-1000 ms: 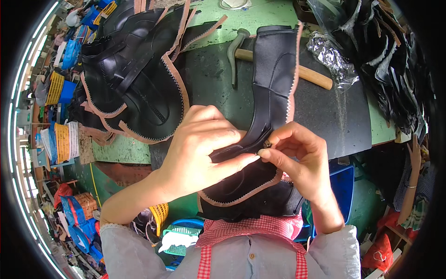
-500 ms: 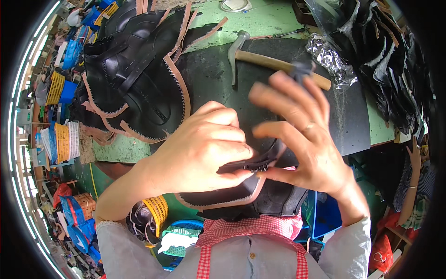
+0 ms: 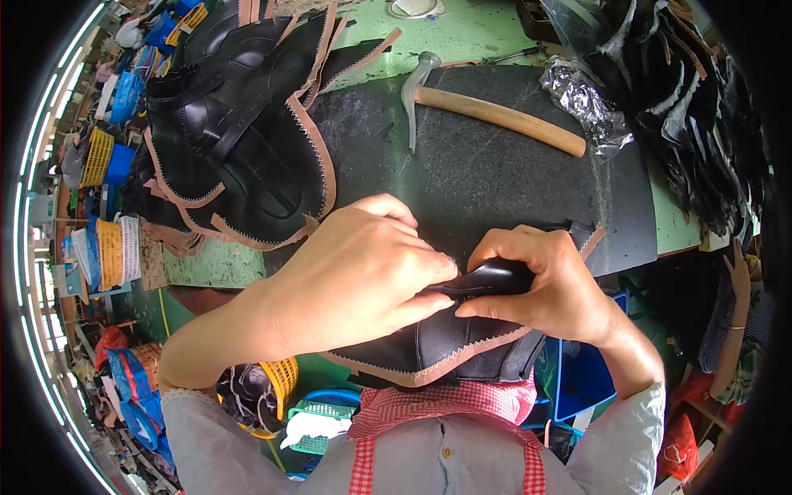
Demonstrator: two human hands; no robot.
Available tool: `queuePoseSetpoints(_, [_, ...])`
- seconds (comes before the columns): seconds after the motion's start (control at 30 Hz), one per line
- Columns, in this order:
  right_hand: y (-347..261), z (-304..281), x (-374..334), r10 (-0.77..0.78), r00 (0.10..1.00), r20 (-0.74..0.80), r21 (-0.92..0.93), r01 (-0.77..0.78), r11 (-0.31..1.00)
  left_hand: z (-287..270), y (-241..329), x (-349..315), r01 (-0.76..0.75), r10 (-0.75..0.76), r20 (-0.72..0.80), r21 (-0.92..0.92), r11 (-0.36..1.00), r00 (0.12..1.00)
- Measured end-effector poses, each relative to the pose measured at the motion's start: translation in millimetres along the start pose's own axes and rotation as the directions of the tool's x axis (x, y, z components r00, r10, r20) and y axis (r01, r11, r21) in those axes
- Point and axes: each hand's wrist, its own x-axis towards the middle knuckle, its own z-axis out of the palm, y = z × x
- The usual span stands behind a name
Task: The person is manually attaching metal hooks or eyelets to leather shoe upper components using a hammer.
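A black leather boot upper (image 3: 445,340) with a brown zigzag-stitched edge lies over my lap at the table's near side. My left hand (image 3: 363,268) is closed on its upper edge, thumb and fingers pinched together. Opposite it, my right hand (image 3: 549,285) grips a folded, shiny part of the same upper, thumb below and fingers above. The fingertips of both hands are close together along the fold, and what lies between the left fingertips is hidden. Beyond the hands, a hammer (image 3: 495,118) with a wooden handle rests on a black mat (image 3: 363,132).
Stacked boot uppers (image 3: 247,140) cover the table's left side. Crumpled clear plastic (image 3: 586,107) lies near the hammer, beside a heap of black pieces (image 3: 685,124). A yellow basket (image 3: 280,388) and a blue bin (image 3: 582,379) stand below. Another person's arm (image 3: 734,322) shows at the right.
My right hand has come down from a spread, blurred pose and closed on the upper. The upper has shifted and folded. A small dark blur over the hammer handle is gone.
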Motion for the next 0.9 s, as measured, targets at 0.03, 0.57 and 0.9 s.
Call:
queuePoseSetpoints(0.03, [1.6,2.0,-1.5,0.039,0.999,-0.017,0.063,-0.037,0.997,-1.7,1.3,1.3,-0.001,0.001,0.001,-0.001,1.0,1.0])
queuePoseSetpoints(0.57, [-20.8,-42.4,34.4,-0.761,0.617,-0.202,-0.735,0.418,0.534,-53.5,7.3,16.8,-0.12,0.395,-0.371,0.584,0.803,0.84])
queuePoseSetpoints(0.9, [42.0,-37.1,79.3,-0.343,0.891,-0.298,-0.61,0.099,0.786,77.4,-23.9,-39.5,0.153,-0.004,-0.306,0.465,0.872,0.952])
